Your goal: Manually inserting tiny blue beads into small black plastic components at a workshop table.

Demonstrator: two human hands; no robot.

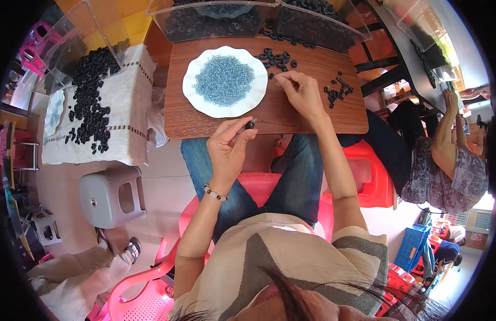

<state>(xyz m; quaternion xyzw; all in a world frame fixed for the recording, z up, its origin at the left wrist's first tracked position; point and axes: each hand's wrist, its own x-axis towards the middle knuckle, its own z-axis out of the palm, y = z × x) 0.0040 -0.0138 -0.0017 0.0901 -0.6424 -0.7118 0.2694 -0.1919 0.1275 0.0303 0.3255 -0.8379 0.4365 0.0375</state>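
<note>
I've L hand (pixel 228 147) pinching black pc (pixel 250 124), table's (pixel 291 122) near edge; R hand (pixel 304 96) by rings (pixel 279 58), can't tell grip. Prob. pickup; next needs fine pinch.

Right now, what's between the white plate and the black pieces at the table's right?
The head view shows the right hand there, over the brown table, with another small black piece beside it.
</note>
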